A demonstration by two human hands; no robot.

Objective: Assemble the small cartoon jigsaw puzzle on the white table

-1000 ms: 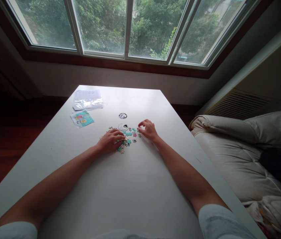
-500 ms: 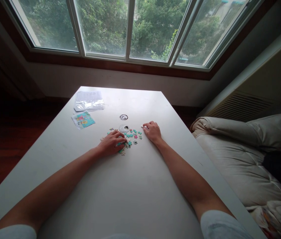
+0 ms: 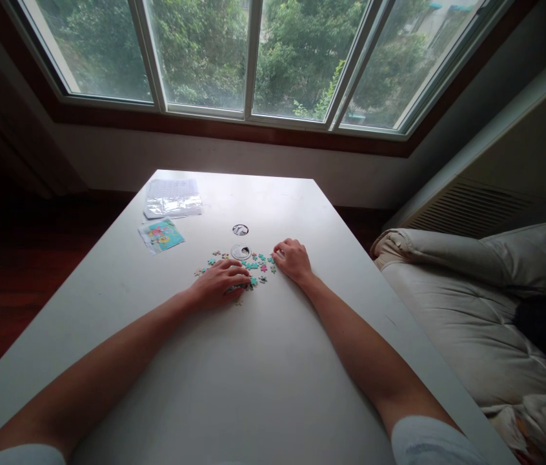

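Observation:
Jigsaw puzzle pieces (image 3: pixel 254 265) in teal, pink and pale tones lie scattered over the middle of a white table (image 3: pixel 234 368). My left hand (image 3: pixel 222 281) rests palm down over the near left part of the pile. Its fingers are a little apart and hide several pieces beneath them. At the right edge of the scatter is my right hand (image 3: pixel 293 258), fingers loosely bent and slightly apart, tips down beside the outermost pieces. No piece shows clearly between those fingertips.
Just beyond the pieces, two round openings (image 3: pixel 241 230) are set in the tabletop. A small picture card (image 3: pixel 161 235) and a clear plastic packet with papers (image 3: pixel 173 197) lie at the far left. A pale sofa (image 3: pixel 461 303) stands along the right side, and a window is ahead.
My right hand has shifted slightly left toward the pieces, and the pale piece at its fingertips no longer shows. My left hand has slid slightly right and nearer, covering more pieces.

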